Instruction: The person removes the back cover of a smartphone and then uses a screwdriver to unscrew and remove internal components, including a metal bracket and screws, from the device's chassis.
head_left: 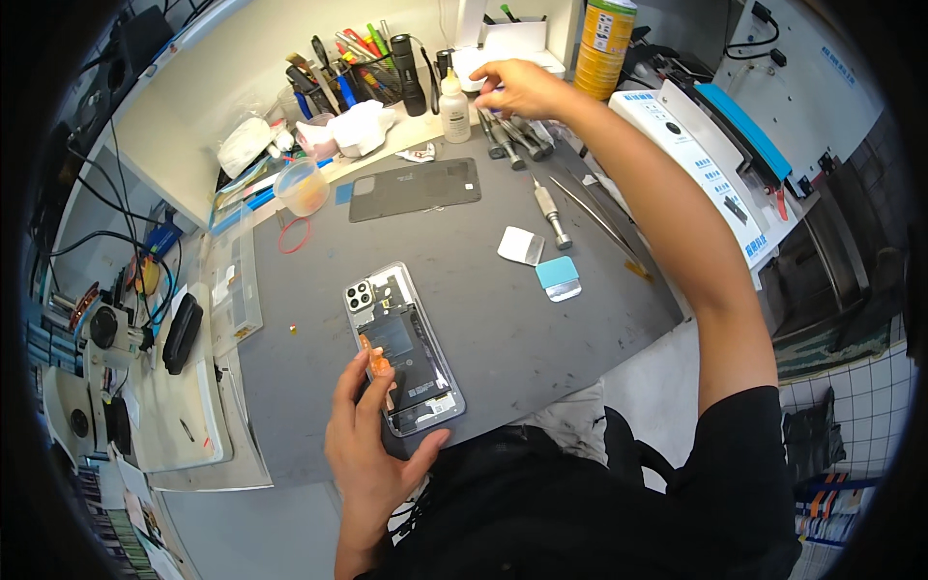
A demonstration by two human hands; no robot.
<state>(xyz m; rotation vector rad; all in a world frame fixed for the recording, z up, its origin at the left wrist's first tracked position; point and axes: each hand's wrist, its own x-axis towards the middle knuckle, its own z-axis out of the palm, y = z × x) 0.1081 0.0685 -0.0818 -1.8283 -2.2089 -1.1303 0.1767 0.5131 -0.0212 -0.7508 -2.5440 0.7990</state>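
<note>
A phone (pixel 425 338) with its back off lies on the grey mat (pixel 319 387), its battery and inner parts exposed. My left hand (pixel 372 440) is open at its lower left, fingertips on the phone's left edge beside an orange flex cable (pixel 380 364) and thumb apart near the bottom edge. At the back of the mat my right hand (pixel 527 92) reaches over a cluster of grey-handled screwdrivers (pixel 512 140). Its fingers are bent and closed together; what lies between them is hidden. Just left of it stands a white dropper bottle (pixel 454 111).
A dark phone back cover (pixel 416 189) lies behind the phone. To the right are a loose screwdriver (pixel 552 215), tweezers (pixel 594 215), a white pad (pixel 521 246) and a blue-and-silver pad (pixel 559 277). A plastic cup (pixel 302 187) and red rubber band (pixel 295 235) sit left.
</note>
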